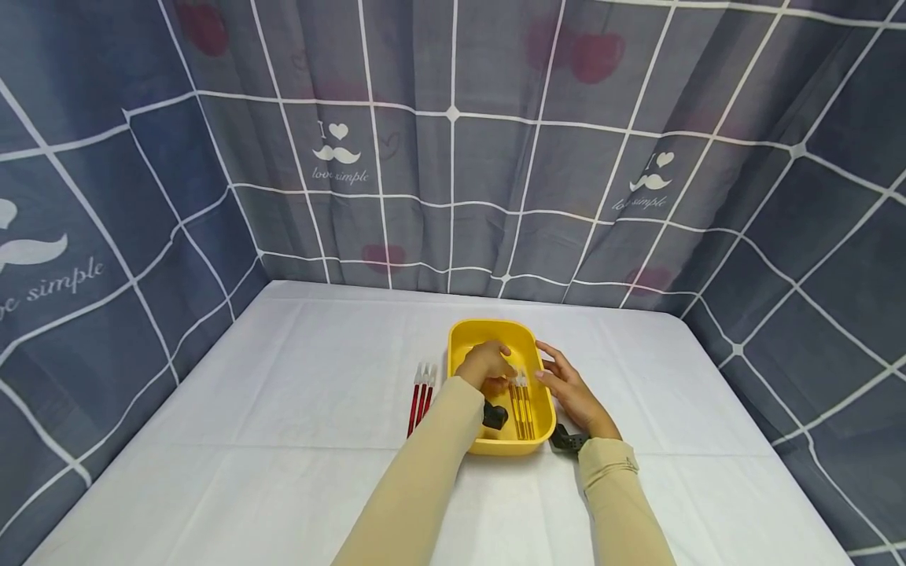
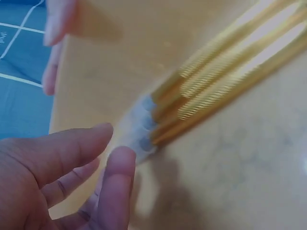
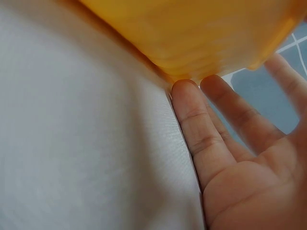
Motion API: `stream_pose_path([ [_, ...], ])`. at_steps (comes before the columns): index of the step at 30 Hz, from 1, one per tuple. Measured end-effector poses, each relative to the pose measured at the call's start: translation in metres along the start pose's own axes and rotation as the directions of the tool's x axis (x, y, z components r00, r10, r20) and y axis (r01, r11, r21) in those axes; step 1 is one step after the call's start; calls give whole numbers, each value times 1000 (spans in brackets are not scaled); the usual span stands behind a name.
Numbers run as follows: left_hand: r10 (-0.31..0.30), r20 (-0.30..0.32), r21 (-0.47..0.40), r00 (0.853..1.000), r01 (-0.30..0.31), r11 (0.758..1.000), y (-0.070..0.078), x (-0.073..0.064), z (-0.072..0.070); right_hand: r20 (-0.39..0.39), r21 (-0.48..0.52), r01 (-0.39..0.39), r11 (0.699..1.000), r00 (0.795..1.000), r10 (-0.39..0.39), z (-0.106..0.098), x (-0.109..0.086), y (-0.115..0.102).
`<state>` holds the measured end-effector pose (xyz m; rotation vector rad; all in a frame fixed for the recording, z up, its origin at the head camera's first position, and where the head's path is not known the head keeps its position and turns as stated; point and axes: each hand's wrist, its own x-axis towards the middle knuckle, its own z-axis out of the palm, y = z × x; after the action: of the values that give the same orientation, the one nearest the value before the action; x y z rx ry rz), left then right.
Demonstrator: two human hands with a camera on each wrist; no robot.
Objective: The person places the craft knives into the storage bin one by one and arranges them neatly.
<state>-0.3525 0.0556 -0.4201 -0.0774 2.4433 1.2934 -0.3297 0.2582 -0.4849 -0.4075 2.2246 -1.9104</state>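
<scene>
Three gold craft knives (image 1: 521, 409) with knurled grips and clear caps (image 2: 139, 127) lie side by side in a yellow tray (image 1: 463, 334). My left hand (image 1: 487, 363) reaches into the tray at their capped ends. In the left wrist view its thumb and fingers are loosely bent beside the caps, with a gap between thumb and fingertip. My right hand (image 1: 575, 397) is at the tray's right side. Seen from the right wrist, its fingers (image 3: 194, 112) are extended, with fingertips against the tray's outer wall.
Three red craft knives (image 1: 421, 399) with pale tips lie on the white tablecloth (image 1: 318, 393), left of the tray and partly behind my left sleeve (image 1: 432, 464). A dark checked curtain (image 1: 418, 157) encloses the table at the back and sides.
</scene>
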Motion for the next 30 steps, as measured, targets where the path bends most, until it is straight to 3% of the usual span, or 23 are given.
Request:
stream_pose_path([
  [6,76,32,-29,997,-75,997,6,-8,-11,-3,4,-3,1000,1000,3,2,-1,0],
  [12,174,97,-28,980,-173,985,12,-20,-28,-2,0,2,1000,1000,-2,2,-1,-2],
  [15,243,132,-30,961,-241,970,11,-26,-36,0,-3,5,1000,1000,-5,1,-2,-2],
  [21,375,187,-34,908,-376,926,3,-35,-50,-2,-13,-6,1000,1000,6,1,-4,-3],
  [30,505,131,-79,853,-498,863,-10,-54,-65,-5,-9,-6,1000,1000,6,2,-3,-4],
])
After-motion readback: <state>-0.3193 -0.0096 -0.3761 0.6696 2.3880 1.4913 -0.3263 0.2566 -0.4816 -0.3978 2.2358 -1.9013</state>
